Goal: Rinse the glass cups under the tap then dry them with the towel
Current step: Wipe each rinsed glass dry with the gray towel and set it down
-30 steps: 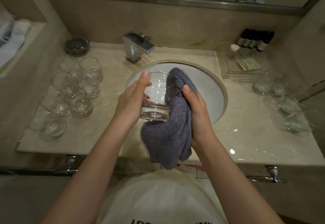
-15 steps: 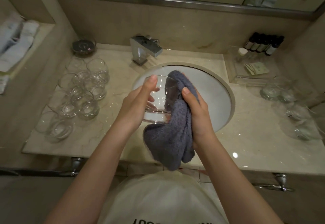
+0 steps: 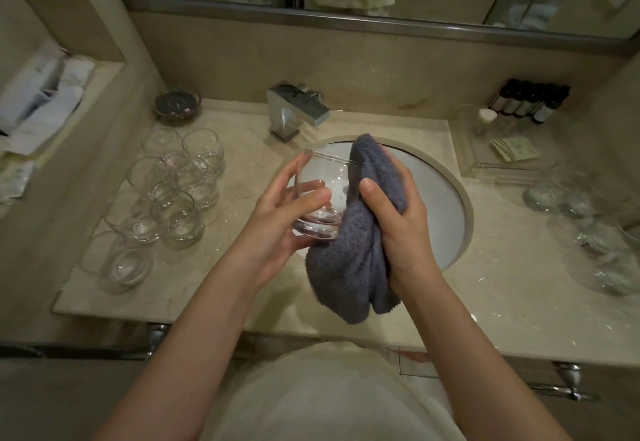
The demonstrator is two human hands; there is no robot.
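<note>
A clear round glass cup [image 3: 320, 194] is held over the near edge of the white sink basin [image 3: 440, 194]. My left hand [image 3: 280, 218] grips it from the left, fingers curled round its side and base. My right hand [image 3: 398, 212] grips a grey-blue towel [image 3: 349, 267] and presses it against the cup's right side and rim; the towel's lower end hangs below the hands. The chrome tap [image 3: 294, 114] stands behind the basin, with no water visible.
Several glass cups [image 3: 173, 194] stand clustered on the marble counter to the left, and several more glass cups [image 3: 581, 222] to the right. A dark dish [image 3: 177, 105] sits at back left; a clear tray [image 3: 498, 149] and small bottles [image 3: 526, 102] at back right.
My left hand has turned the cup and shifted its grip lower, toward the base. The towel stays against the cup's right side. The view has tilted slightly.
</note>
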